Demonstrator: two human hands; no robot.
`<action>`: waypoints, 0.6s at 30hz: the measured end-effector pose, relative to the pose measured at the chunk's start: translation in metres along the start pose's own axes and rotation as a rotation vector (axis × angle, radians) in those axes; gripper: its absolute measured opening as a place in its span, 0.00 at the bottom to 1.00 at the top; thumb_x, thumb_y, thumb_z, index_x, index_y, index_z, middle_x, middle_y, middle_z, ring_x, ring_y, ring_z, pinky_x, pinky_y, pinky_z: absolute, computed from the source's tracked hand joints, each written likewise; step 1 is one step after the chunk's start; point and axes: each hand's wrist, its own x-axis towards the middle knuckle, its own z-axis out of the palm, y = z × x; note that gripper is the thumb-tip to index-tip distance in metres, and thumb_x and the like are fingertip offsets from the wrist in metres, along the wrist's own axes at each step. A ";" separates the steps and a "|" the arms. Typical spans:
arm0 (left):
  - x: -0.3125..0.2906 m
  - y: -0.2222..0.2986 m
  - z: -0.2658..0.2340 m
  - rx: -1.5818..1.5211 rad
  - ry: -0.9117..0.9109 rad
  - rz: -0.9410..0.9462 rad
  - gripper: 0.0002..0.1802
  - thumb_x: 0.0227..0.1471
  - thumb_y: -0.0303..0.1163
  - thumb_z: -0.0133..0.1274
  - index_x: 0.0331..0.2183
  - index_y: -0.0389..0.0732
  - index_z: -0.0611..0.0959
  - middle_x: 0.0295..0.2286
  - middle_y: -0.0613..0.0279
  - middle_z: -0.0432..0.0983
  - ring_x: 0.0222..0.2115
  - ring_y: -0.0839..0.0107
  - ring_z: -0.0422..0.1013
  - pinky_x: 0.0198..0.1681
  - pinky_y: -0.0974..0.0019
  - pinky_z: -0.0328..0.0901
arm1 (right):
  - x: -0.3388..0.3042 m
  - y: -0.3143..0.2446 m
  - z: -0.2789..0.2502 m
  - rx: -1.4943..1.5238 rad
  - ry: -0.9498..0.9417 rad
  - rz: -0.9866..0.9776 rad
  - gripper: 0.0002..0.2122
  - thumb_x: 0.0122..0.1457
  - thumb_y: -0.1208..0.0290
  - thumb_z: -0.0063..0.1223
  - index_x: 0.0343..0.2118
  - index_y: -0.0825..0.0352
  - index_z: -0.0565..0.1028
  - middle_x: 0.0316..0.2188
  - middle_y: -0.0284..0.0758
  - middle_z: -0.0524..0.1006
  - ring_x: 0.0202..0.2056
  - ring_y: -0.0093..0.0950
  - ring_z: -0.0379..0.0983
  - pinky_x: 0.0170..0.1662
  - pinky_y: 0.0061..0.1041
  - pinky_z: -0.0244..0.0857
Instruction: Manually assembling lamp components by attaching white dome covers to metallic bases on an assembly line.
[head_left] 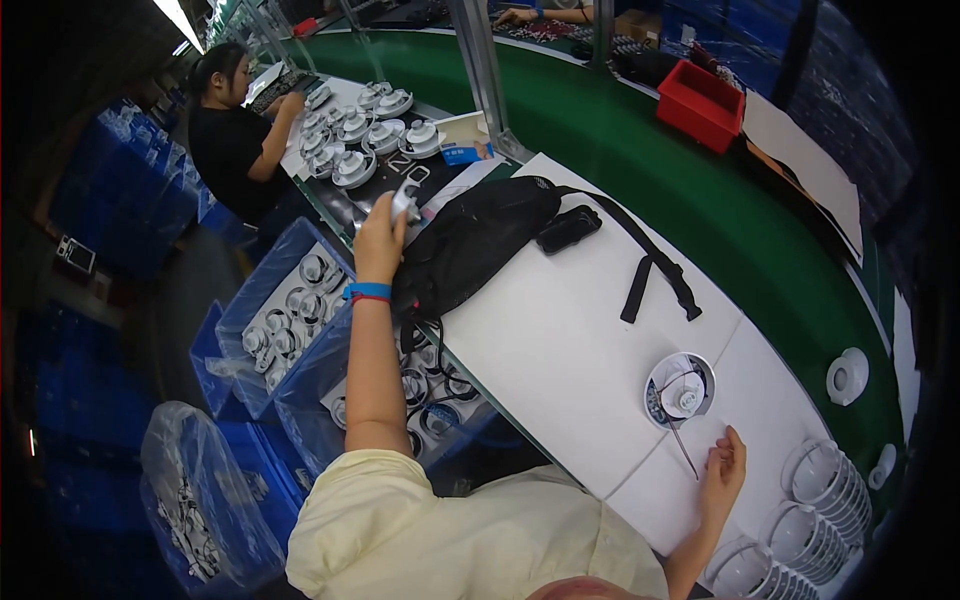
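Note:
My left hand (378,245), wearing a blue and red wristband, reaches far out to the left beside a black mesh bag (480,235). Its fingers are closed round a small white part (405,202), whose kind I cannot make out. My right hand (722,478) is at the near right over the white worktop, fingers apart and holding nothing. Close to it lies a round white housing (652,378) with a white fitting (684,395) inside. A thin dark rod or lead (685,452) sticks out from the housing toward my right hand.
Stacked white ring housings (825,480) stand at the near right. Finished-looking round units (352,125) crowd the far-left table, where another person (235,140) works. Blue bins (290,300) with more units sit left below. A red bin (700,105) stands beyond the green belt (600,125).

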 end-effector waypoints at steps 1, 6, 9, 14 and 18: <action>0.004 -0.010 0.003 -0.013 0.077 -0.073 0.20 0.53 0.36 0.55 0.45 0.35 0.78 0.42 0.42 0.75 0.41 0.45 0.73 0.44 0.55 0.68 | 0.001 0.000 0.001 0.001 -0.001 0.000 0.19 0.60 0.80 0.46 0.55 0.66 0.70 0.38 0.29 0.71 0.34 0.16 0.66 0.34 0.15 0.63; 0.029 -0.095 0.038 -0.685 0.248 -0.696 0.18 0.59 0.35 0.50 0.43 0.30 0.78 0.32 0.48 0.80 0.26 0.55 0.78 0.29 0.57 0.76 | 0.004 -0.003 0.003 -0.022 -0.016 -0.008 0.19 0.59 0.81 0.46 0.55 0.65 0.70 0.38 0.29 0.70 0.33 0.16 0.65 0.34 0.14 0.63; 0.035 -0.135 0.056 -1.122 0.257 -0.930 0.18 0.60 0.35 0.49 0.39 0.26 0.77 0.30 0.52 0.78 0.22 0.63 0.77 0.24 0.60 0.77 | 0.007 0.002 0.002 -0.033 -0.034 -0.034 0.19 0.59 0.81 0.45 0.55 0.65 0.69 0.38 0.28 0.69 0.33 0.16 0.65 0.33 0.14 0.62; 0.050 -0.141 0.084 -1.119 0.285 -0.966 0.18 0.59 0.35 0.51 0.38 0.26 0.74 0.28 0.50 0.77 0.22 0.60 0.77 0.23 0.59 0.77 | 0.006 -0.003 0.001 -0.021 -0.041 -0.024 0.20 0.59 0.83 0.45 0.55 0.67 0.69 0.37 0.30 0.69 0.33 0.17 0.65 0.33 0.15 0.62; 0.057 -0.152 0.094 -1.059 0.220 -0.960 0.19 0.57 0.37 0.54 0.37 0.27 0.75 0.26 0.47 0.77 0.22 0.56 0.78 0.22 0.58 0.76 | 0.004 0.002 -0.006 0.002 -0.048 -0.009 0.19 0.60 0.80 0.47 0.55 0.67 0.69 0.36 0.29 0.69 0.32 0.16 0.65 0.33 0.15 0.62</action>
